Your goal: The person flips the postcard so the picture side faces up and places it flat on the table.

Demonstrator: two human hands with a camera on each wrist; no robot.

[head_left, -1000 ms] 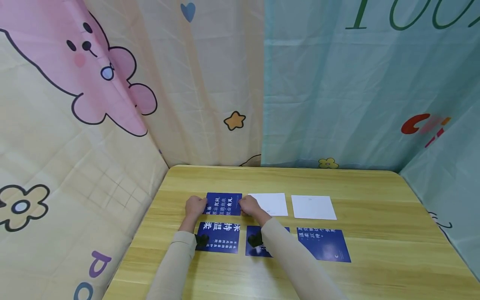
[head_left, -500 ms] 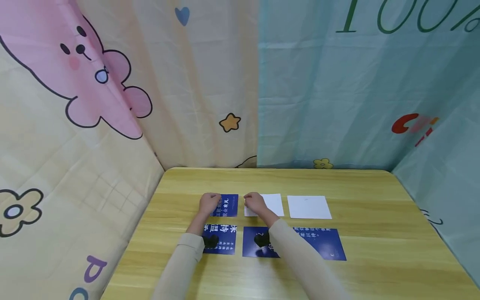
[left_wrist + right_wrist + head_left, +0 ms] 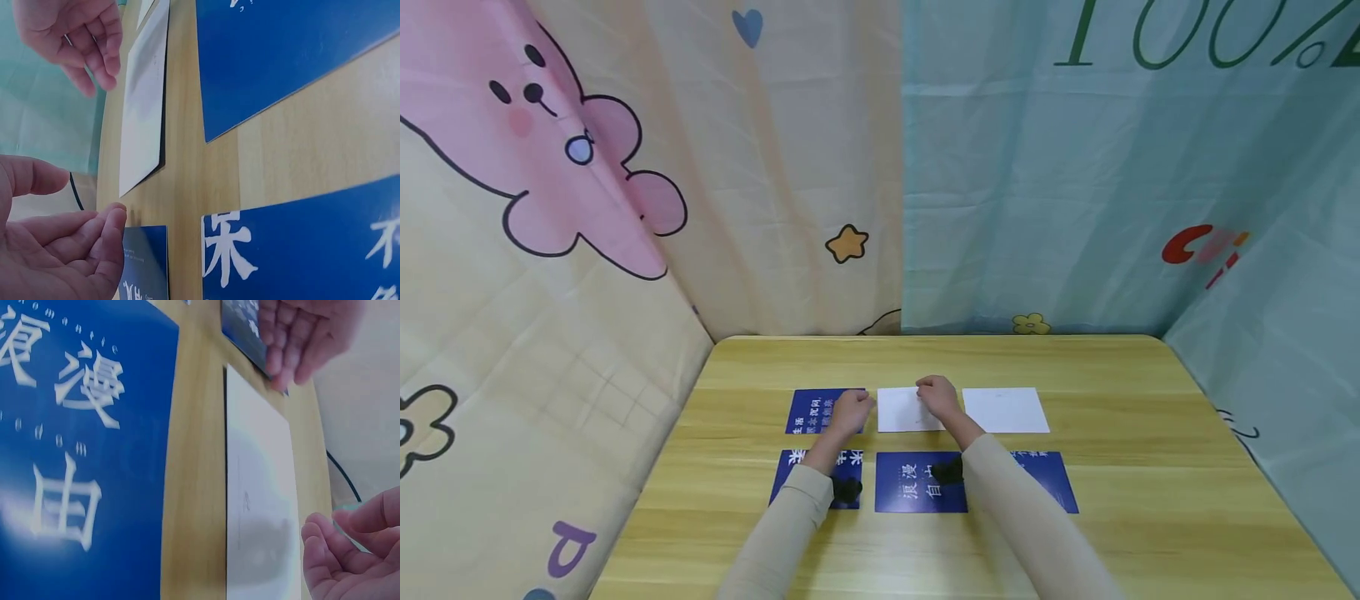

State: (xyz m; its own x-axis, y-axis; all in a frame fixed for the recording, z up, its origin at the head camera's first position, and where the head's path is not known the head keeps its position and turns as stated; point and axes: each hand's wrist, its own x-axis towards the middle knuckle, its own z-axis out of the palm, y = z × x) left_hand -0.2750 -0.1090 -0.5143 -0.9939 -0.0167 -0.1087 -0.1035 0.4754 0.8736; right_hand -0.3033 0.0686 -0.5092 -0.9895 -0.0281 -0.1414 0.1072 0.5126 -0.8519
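My left hand [image 3: 852, 410] hovers by the right edge of a blue postcard [image 3: 805, 413] with white lettering, top left of two rows. Its thumb and loosely bent fingers [image 3: 94, 244] stand apart, holding nothing, in the left wrist view. Beside that postcard lies a white-faced postcard [image 3: 897, 413], flat on the table. My right hand [image 3: 939, 395] is over its upper right part, and the right wrist view shows relaxed fingers [image 3: 331, 550] near the thumb with nothing between them. The white face [image 3: 259, 487] carries a small faint print.
Another white card [image 3: 1006, 411] lies to the right. The nearer row has blue cards at left [image 3: 786, 467], middle [image 3: 895, 492] and right [image 3: 1054, 479], partly covered by my sleeves. They lie on a wooden table [image 3: 1150, 500] with printed curtains [image 3: 790, 167] behind.
Both hands have left the edges of the top left blue postcard and moved right, toward the middle white one. The head view has shifted slightly; the cards appear to lie as before.
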